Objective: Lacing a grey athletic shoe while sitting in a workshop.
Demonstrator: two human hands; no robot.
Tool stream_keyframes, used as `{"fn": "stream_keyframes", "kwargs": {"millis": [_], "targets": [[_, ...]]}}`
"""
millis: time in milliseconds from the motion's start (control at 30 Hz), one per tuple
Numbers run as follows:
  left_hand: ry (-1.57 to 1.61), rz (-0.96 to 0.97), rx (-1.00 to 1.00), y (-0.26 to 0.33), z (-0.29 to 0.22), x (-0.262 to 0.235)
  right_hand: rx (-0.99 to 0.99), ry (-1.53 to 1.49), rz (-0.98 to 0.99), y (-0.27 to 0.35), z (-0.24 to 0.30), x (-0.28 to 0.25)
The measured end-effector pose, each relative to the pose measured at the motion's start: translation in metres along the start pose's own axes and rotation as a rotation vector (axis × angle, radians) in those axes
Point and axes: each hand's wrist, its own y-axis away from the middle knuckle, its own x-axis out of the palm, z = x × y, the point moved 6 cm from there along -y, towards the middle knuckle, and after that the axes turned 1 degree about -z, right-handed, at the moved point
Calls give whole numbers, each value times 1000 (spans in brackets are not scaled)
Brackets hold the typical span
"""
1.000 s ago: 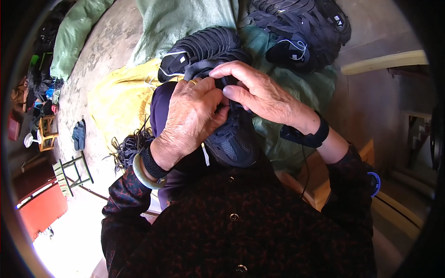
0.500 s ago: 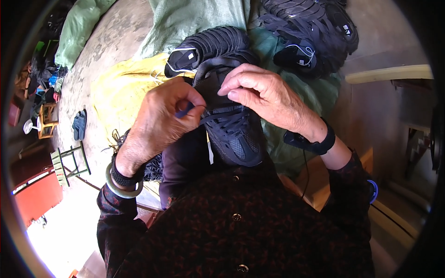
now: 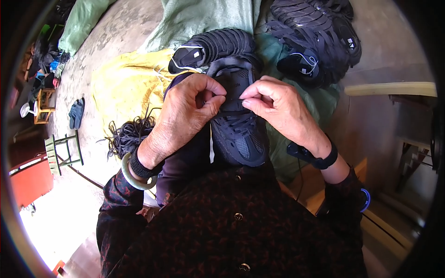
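Observation:
A black sneaker (image 3: 243, 143) rests on my lap with its toe toward me, its black laces crossing below the tongue. Over the tongue, my left hand (image 3: 183, 104) is closed in a pinch of thumb and forefinger, and the black shoelace in it barely shows against the dark shoe. Facing it, my right hand (image 3: 280, 104) also pinches, with a short dark bit of shoelace at its fingertips. The two pinches are a small gap apart. A bundle of loose black laces (image 3: 132, 134) lies beside my left wrist.
Beyond the sneaker, a row of nested black shoes (image 3: 220, 44) sits by yellow sacking (image 3: 125, 85) and a green sack (image 3: 199, 21). More black shoes (image 3: 320, 37) are piled at far right. Slippers (image 3: 76, 113) and a small stool (image 3: 65, 150) stand at left.
My left hand has moved right and slightly up, over the tongue. The right hand has shifted slightly right, and its fingers have closed from a loose curl into a pinch.

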Motion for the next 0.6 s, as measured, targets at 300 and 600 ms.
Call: {"fn": "stream_keyframes", "kwargs": {"millis": [300,600], "targets": [[-206,-48,221,7,-1,9,-101,266,-175,12,-8,4],[-273,-74,256,6,-4,11,-207,553,-208,13,-1,11]]}}
